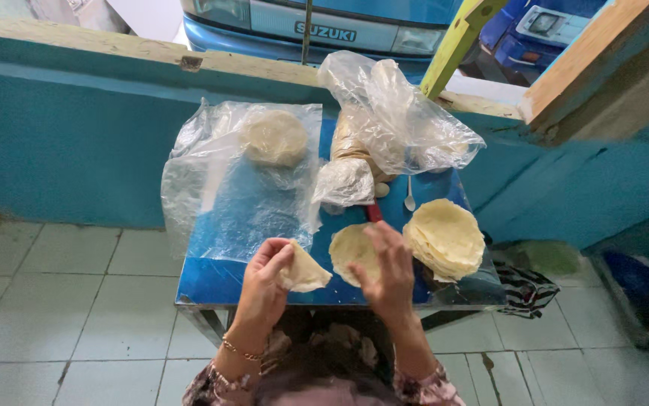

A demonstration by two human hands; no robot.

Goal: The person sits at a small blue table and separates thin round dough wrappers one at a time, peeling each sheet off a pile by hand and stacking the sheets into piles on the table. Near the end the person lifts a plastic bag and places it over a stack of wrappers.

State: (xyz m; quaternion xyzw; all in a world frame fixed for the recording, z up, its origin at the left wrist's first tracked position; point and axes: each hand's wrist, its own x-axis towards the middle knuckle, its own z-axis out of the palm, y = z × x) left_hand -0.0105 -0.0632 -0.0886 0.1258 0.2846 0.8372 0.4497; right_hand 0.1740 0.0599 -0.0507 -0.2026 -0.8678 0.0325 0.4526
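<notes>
The left hand (263, 280) pinches a pale folded dough round (304, 274) between thumb and fingers, just over the front edge of the small blue table (215, 282). The right hand (387, 272) lies spread flat on a round flat pale dough sheet (351, 249) on the table. Just beside it sits a stack of thin round pale dough sheets (445, 237). A clear plastic sheet (242, 188) covers the left part, with a pale disc (273, 137) inside. A crumpled clear plastic bag (392, 113) sits at the back, near a small white spoon (409, 197)
</notes>
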